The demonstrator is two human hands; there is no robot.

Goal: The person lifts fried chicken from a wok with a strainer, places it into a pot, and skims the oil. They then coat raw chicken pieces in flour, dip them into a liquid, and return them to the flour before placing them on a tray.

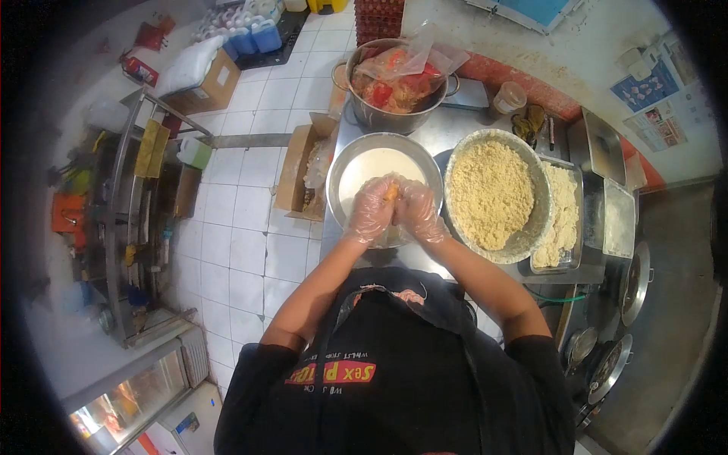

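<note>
A small orange piece of food [391, 191], probably meat, is pinched between my two hands over a wide metal bowl [338, 161] of whitish liquid [379, 161]. My left hand [371, 210], in a thin transparent plastic glove, closes on it from the left. From the other side my right hand [416, 209], gloved the same way, meets the left with its fingers curled around the piece. Both hands hide the near part of the bowl. To the right of my right hand stands a big round basin [543, 199] filled with crumbly pale-yellow coating [493, 193].
Behind the bowl, a large pot [387, 117] holds reddish food in a plastic bag [402, 72]. A metal tray [571, 256] of coated pieces [559, 212] sits right of the basin. An open cardboard box [292, 178] is left of the steel table [464, 121]. Pot lids [641, 284] hang at right.
</note>
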